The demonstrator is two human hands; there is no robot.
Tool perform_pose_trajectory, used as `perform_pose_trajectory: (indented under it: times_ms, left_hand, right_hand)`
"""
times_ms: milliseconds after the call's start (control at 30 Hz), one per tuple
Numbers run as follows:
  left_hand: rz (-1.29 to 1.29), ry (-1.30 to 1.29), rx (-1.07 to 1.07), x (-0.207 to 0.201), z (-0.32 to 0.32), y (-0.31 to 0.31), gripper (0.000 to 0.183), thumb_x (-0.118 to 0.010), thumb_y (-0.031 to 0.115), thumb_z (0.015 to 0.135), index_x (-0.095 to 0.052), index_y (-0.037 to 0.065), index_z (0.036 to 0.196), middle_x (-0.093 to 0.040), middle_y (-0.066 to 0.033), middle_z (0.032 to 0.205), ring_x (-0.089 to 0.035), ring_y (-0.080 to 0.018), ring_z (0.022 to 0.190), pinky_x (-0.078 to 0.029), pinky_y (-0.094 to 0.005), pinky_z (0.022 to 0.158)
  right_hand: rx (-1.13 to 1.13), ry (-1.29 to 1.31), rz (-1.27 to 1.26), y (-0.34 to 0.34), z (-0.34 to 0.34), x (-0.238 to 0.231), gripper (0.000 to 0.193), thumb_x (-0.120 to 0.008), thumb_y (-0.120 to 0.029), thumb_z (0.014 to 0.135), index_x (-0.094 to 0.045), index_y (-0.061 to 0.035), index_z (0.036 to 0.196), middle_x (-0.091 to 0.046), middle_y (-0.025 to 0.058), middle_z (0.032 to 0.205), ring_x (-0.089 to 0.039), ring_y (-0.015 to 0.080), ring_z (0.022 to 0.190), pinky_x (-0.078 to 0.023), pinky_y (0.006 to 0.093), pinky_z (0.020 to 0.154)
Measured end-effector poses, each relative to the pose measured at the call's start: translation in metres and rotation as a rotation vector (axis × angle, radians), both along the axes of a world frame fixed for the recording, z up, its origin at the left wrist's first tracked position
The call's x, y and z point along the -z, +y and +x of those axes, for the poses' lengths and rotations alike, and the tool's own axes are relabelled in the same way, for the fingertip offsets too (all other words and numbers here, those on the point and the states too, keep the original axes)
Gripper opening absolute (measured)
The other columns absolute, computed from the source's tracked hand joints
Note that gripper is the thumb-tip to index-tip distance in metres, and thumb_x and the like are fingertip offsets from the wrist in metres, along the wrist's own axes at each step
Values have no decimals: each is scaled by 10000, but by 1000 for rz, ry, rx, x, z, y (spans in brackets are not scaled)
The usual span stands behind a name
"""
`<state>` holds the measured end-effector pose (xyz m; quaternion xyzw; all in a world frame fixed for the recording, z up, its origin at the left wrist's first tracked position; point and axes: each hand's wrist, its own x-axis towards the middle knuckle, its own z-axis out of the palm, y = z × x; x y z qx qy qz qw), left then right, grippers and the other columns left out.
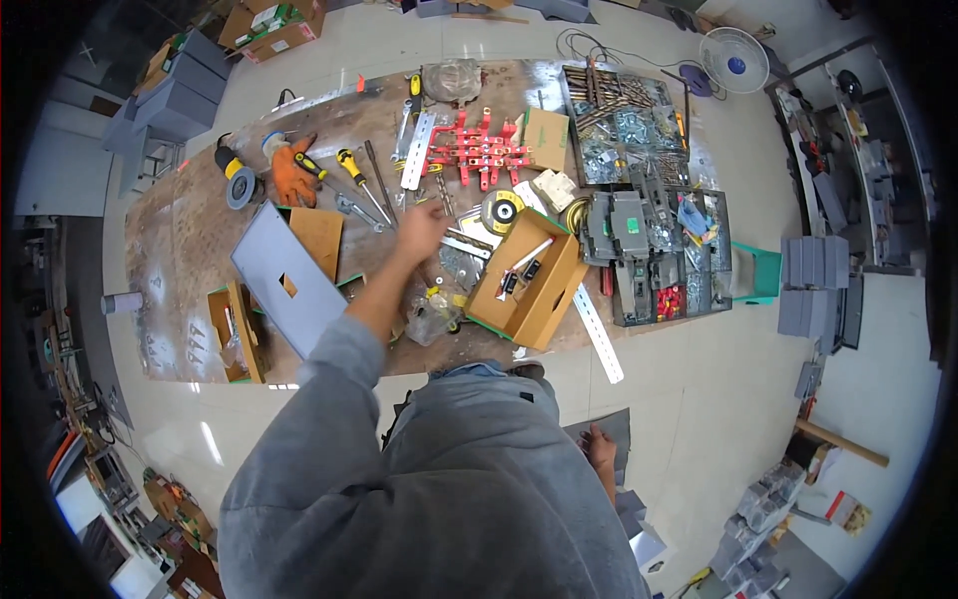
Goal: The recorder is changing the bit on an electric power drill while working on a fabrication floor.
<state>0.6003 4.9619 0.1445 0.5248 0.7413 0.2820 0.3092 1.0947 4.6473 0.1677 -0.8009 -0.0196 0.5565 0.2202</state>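
Observation:
My left hand [423, 228] reaches over the middle of the workbench, its fingers curled and partly hidden; what they hold, if anything, cannot be made out. Next to it lie a twist drill bit [445, 192] and a white slotted strip [466, 244]. Down by my right side, off the bench, my right hand [601, 447] grips the edge of a flat grey panel [621, 435]. An open cardboard box [554, 304] with a pen and small black parts in it sits to the right of my left hand. A clear plastic bag [431, 321] lies in front.
Red connector pieces [481, 150], a yellow-handled screwdriver [349, 165], an orange glove [292, 178] and an angle grinder [238, 182] lie farther back. A grey sheet-metal panel [289, 255] leans at left. Hardware trays [629, 125] fill the right; a slotted rail [599, 339] overhangs the front edge.

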Motion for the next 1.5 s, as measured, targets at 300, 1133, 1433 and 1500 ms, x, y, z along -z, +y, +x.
perform_pose_trajectory:
  times_ms: [300, 1133, 1433, 1500]
  left_hand:
    - [-46, 295, -203, 19, 103, 60, 417, -782, 256, 668, -650, 9, 976, -671, -182, 859, -650, -320, 803, -509, -388, 729]
    - [162, 491, -230, -34, -39, -14, 297, -710, 201, 741, -667, -10, 945, -616, -179, 863, -604, -325, 790, -481, -387, 728]
    - [0, 203, -22, -58, 3, -29, 272, -703, 197, 753, -668, 8, 944, -600, -179, 890, -582, -335, 856, -470, -408, 772]
    - [12, 249, -4, -64, 6, -31, 274, -700, 188, 751, -665, 9, 955, -601, -176, 905, -573, -340, 881, -463, -409, 791]
  right_hand:
    - [89, -68, 28, -23, -6, -20, 301, -639, -351, 866, -576, -61, 913, -632, 54, 771, -588, 143, 560, -502, 299, 483]
    - [-869, -347, 206, 209, -159, -65, 658, -645, -565, 765, -618, 39, 1024, -660, 182, 713, -662, 290, 665, -521, 360, 631]
    - [-1324, -517, 181, 243, -201, -40, 466, -509, -357, 847, -568, 74, 1012, -628, 307, 888, -621, 439, 862, -502, 476, 778]
    - [-1321, -497, 198, 238, -191, -37, 419, -489, -313, 854, -570, 72, 1000, -621, 319, 888, -614, 449, 866, -498, 483, 788]
